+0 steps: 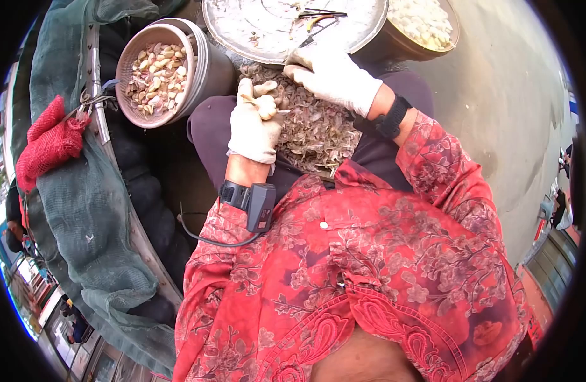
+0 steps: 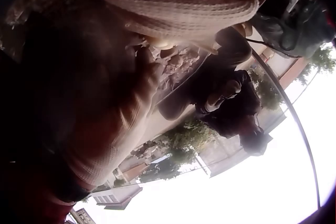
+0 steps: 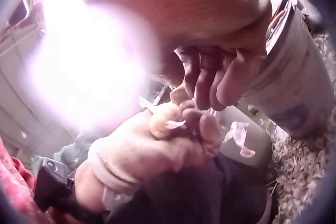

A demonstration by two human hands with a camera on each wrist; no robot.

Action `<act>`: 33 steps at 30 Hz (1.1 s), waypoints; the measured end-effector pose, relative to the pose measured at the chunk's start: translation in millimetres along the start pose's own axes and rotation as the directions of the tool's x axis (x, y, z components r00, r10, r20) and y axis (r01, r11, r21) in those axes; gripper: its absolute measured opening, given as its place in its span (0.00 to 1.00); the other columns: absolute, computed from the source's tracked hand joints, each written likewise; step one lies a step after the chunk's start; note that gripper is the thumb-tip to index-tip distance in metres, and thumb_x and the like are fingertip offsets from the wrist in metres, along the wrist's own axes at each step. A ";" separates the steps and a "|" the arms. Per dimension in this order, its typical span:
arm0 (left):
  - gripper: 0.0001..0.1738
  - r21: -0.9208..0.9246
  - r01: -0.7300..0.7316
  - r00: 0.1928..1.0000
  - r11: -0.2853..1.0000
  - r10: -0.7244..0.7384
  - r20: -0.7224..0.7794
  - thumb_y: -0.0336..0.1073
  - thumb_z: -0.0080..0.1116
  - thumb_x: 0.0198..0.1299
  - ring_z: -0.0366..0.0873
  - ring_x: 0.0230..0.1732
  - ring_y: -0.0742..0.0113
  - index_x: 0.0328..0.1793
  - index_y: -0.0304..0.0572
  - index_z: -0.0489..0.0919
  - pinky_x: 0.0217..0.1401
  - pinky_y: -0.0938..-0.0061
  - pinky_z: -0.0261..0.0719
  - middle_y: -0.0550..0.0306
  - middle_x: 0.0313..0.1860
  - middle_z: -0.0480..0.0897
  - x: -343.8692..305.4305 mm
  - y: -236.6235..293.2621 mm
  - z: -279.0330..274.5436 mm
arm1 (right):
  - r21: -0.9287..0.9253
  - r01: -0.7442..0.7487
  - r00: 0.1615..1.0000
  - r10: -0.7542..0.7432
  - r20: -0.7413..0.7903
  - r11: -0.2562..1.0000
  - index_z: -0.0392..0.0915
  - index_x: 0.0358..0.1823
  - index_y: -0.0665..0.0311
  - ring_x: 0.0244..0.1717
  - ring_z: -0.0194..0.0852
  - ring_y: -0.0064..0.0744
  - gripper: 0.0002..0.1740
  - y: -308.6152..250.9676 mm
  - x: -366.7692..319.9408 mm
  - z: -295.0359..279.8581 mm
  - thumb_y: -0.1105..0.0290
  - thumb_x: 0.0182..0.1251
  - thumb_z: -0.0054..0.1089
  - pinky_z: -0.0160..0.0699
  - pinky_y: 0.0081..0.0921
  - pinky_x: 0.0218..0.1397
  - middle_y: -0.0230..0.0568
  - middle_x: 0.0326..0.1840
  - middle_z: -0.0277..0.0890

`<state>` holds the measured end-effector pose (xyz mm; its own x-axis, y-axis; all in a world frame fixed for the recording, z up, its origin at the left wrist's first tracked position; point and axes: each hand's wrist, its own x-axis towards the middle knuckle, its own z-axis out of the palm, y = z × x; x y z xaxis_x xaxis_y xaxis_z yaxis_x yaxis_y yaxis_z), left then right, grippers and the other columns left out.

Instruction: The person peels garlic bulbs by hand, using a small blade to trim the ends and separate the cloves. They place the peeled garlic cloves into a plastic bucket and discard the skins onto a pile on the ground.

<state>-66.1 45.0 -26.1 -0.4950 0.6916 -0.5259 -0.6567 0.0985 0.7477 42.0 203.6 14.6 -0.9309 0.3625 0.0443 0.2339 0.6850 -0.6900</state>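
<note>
Garlic, underside hidden in left hand. Tray, cut off by head view's top edge. Pail, mark blurred.

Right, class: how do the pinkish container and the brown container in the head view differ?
The pinkish container holds mixed yellowish and purplish cloves; the brown container holds paler, whitish cloves. The pinkish container's cloves leave more inner wall showing than the brown container's. Both are round-mouthed and open-topped.
</note>
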 end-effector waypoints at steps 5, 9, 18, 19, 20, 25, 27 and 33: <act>0.20 0.649 -0.241 0.959 0.721 0.280 0.046 0.20 0.61 0.50 0.73 0.33 0.80 0.47 0.40 0.66 0.39 0.86 0.74 0.62 0.35 0.78 -22.9 8.5 13.4 | 0.630 -0.484 0.875 0.333 0.351 0.608 0.76 0.43 0.70 0.30 0.76 0.23 0.17 -27.7 -37.2 29.8 0.61 0.63 0.61 0.76 0.22 0.33 0.39 0.34 0.79; 0.20 -0.069 -0.057 0.994 0.996 0.063 0.084 0.25 0.60 0.56 0.73 0.39 0.77 0.52 0.35 0.65 0.39 0.84 0.75 0.56 0.45 0.77 -35.0 -0.3 14.2 | 0.685 -0.565 0.817 0.426 0.388 0.459 0.74 0.43 0.72 0.31 0.78 0.24 0.19 -46.3 -44.6 37.2 0.61 0.63 0.62 0.77 0.21 0.33 0.41 0.33 0.79; 0.04 0.017 -0.016 1.000 1.000 0.016 -0.017 0.25 0.45 0.66 0.64 0.23 0.80 0.46 0.40 0.67 0.22 0.83 0.65 0.65 0.30 0.69 -39.6 -9.8 11.8 | 0.509 -0.395 0.913 0.388 0.125 0.765 0.72 0.46 0.70 0.35 0.78 0.25 0.13 -62.7 -72.7 45.1 0.74 0.60 0.52 0.76 0.23 0.39 0.40 0.33 0.79; 0.04 0.019 -0.020 1.000 1.000 0.020 -0.017 0.25 0.45 0.66 0.64 0.23 0.80 0.46 0.40 0.67 0.22 0.83 0.65 0.65 0.30 0.69 -46.0 -6.4 16.1 | 0.585 -0.378 0.918 0.370 0.141 0.717 0.71 0.46 0.70 0.34 0.77 0.26 0.13 -57.1 -76.1 51.9 0.75 0.61 0.50 0.76 0.23 0.39 0.40 0.34 0.78; 0.02 -0.100 0.035 0.999 0.994 -0.036 -0.015 0.27 0.43 0.68 0.63 0.21 0.78 0.45 0.41 0.67 0.21 0.80 0.64 0.65 0.27 0.68 -53.9 -3.4 21.3 | 0.656 -0.362 0.924 0.350 0.157 0.662 0.71 0.47 0.69 0.34 0.77 0.26 0.12 -52.5 -79.7 55.7 0.76 0.61 0.48 0.77 0.22 0.39 0.41 0.35 0.77; 0.09 -0.209 0.136 0.985 0.968 -0.154 -0.075 0.37 0.38 0.73 0.61 0.18 0.73 0.44 0.42 0.67 0.19 0.75 0.64 0.65 0.20 0.63 -59.9 -17.6 24.0 | 0.890 -0.438 0.861 0.343 0.375 0.128 0.69 0.48 0.70 0.35 0.76 0.27 0.11 -52.0 -93.5 51.3 0.80 0.65 0.43 0.79 0.23 0.37 0.43 0.39 0.75; 0.11 -0.331 0.172 0.982 0.928 -0.135 0.134 0.38 0.36 0.73 0.62 0.19 0.71 0.45 0.41 0.67 0.19 0.72 0.64 0.62 0.24 0.65 -54.2 -22.9 6.2 | 0.892 -0.449 0.844 0.350 0.407 0.044 0.69 0.48 0.70 0.33 0.75 0.27 0.12 -58.1 -98.1 42.8 0.80 0.65 0.42 0.78 0.23 0.34 0.43 0.38 0.75; 0.14 0.005 -0.036 0.999 0.999 0.036 -0.033 0.42 0.44 0.71 0.75 0.28 0.65 0.48 0.37 0.68 0.30 0.70 0.79 0.58 0.24 0.71 -76.3 -23.4 20.6 | 0.888 -0.459 0.840 0.337 0.427 0.019 0.69 0.44 0.68 0.29 0.69 0.20 0.11 -75.0 -111.1 31.8 0.68 0.68 0.58 0.72 0.17 0.30 0.37 0.34 0.74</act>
<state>-1.3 4.7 4.9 -0.5367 0.6711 -0.5114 -0.6357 0.0770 0.7681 119.0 91.9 38.5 -0.8224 0.2654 -0.5032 0.1825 -0.7147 -0.6752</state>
